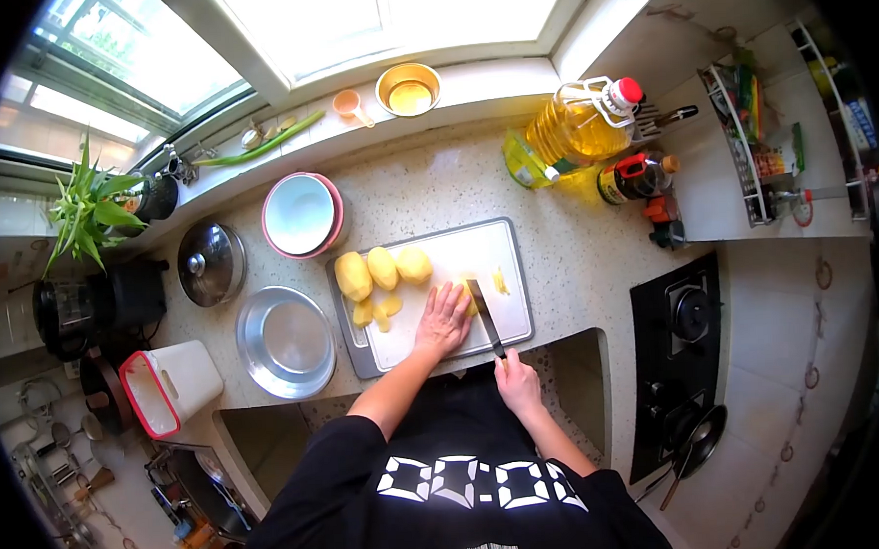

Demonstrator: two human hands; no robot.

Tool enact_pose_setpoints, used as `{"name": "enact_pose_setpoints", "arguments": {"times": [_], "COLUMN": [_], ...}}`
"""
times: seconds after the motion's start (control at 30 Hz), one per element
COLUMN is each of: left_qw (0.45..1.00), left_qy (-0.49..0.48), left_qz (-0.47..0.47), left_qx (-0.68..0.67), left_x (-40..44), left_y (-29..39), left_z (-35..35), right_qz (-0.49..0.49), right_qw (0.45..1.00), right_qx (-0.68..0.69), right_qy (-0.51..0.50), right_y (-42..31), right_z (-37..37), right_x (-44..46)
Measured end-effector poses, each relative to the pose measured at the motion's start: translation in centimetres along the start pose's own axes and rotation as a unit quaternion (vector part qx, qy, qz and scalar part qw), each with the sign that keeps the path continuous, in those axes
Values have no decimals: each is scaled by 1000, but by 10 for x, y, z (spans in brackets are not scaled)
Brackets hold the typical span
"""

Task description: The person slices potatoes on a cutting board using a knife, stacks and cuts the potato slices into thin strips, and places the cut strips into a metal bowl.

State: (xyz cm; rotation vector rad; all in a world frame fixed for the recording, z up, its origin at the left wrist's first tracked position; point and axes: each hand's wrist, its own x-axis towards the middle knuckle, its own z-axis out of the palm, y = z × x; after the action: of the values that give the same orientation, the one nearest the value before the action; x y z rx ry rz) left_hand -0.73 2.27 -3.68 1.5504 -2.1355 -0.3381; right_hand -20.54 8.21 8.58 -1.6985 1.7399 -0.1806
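Note:
A white cutting board (427,324) with a grey rim lies on the speckled counter. My right hand (518,381) is closed round the handle of a knife (485,315), whose dark blade rests over the board beside my left hand. My left hand (444,321) presses down on a piece of potato (468,298), most of it hidden under the fingers. Several peeled potatoes (382,267) sit at the board's upper left, with smaller potato pieces (382,320) below them. Thin yellow slices (500,281) lie right of the blade.
Left of the board are a metal basin (287,340), stacked bowls (300,214) and a glass lid (211,264). An oil jug (575,126) and a sauce bottle (635,178) stand at the back right. The stove (674,362) is at the right.

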Motion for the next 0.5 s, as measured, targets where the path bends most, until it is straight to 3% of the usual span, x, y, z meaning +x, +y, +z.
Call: {"name": "enact_pose_setpoints", "arguments": {"times": [0.5], "left_qw": [999], "left_qy": [-3], "left_qz": [-3], "left_qx": [-44], "left_x": [2], "left_y": [0], "left_z": [-11], "right_qz": [-3], "right_qw": [998], "right_qx": [-57], "right_qy": [14], "right_y": [8], "right_z": [24], "right_x": [15]}}
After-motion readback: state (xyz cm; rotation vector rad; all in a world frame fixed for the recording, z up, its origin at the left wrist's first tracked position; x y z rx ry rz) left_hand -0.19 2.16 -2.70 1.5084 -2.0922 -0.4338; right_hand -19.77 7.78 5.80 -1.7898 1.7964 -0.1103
